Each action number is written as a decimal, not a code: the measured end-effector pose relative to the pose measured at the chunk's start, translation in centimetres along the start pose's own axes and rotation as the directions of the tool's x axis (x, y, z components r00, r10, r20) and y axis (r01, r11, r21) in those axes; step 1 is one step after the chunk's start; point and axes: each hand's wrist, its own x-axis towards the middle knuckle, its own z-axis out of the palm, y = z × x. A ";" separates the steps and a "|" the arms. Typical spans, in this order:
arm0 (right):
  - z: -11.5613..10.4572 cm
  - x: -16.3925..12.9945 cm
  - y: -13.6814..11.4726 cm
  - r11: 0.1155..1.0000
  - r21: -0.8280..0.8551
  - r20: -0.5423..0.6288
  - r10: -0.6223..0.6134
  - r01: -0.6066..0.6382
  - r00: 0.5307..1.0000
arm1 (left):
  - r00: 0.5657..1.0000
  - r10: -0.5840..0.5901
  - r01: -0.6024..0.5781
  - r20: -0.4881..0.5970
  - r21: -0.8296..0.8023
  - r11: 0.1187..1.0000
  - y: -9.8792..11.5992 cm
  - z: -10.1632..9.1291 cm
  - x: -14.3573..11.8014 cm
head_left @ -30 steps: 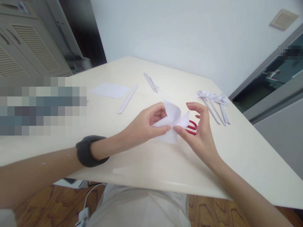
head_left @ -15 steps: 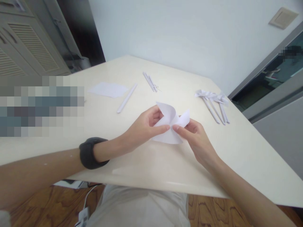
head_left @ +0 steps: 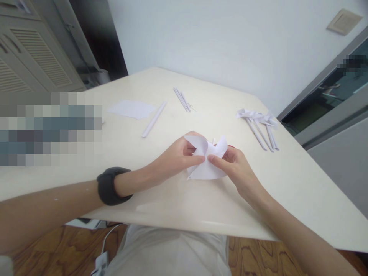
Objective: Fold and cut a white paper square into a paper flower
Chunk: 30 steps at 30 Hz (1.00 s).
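Observation:
A white paper pinwheel (head_left: 211, 168) is held between both hands above the near part of the table, its corners curled in toward the middle. My left hand (head_left: 184, 152) grips its left side, thumb pressed close to the centre and fingers curled behind the paper. From the right, my right hand (head_left: 234, 163) pinches it, with the thumb beside the centre as well. Fingers hide most of the back. A sliver of something red (head_left: 230, 146) shows behind my right fingers; I cannot make out what it is.
On the white table (head_left: 172, 203) lie flat paper sheets (head_left: 130, 109), a rolled paper tube (head_left: 154, 119) and several thin paper sticks (head_left: 181, 99). Finished-looking pinwheels on sticks (head_left: 257, 124) rest at the right. A wall (head_left: 186, 42) stands behind the table.
The pinwheel has tipped and come slightly lower, with its upper-left blade now pointing further left. Both hands keep their grip, and the red sliver has come into sight.

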 end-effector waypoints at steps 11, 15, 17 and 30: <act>0.0 0.1 -0.1 0.998 -0.056 -0.017 -0.028 0.027 0.999 | 0.999 -0.038 0.038 0.017 -0.003 0.999 -0.3 -0.3 0.1; 0.0 0.0 -0.3 0.994 -0.091 -0.029 -0.056 0.054 0.998 | 0.999 -0.046 0.046 -0.008 0.000 0.999 -0.3 -0.2 0.2; 0.0 0.0 -0.3 0.995 -0.080 -0.031 -0.062 0.060 0.998 | 0.999 -0.052 0.052 -0.006 -0.009 0.999 -0.3 -0.3 0.2; 0.3 0.0 -0.5 0.990 -0.093 -0.042 -0.112 0.107 0.993 | 0.988 -0.123 0.125 0.096 -0.014 0.992 0.2 -1.1 0.4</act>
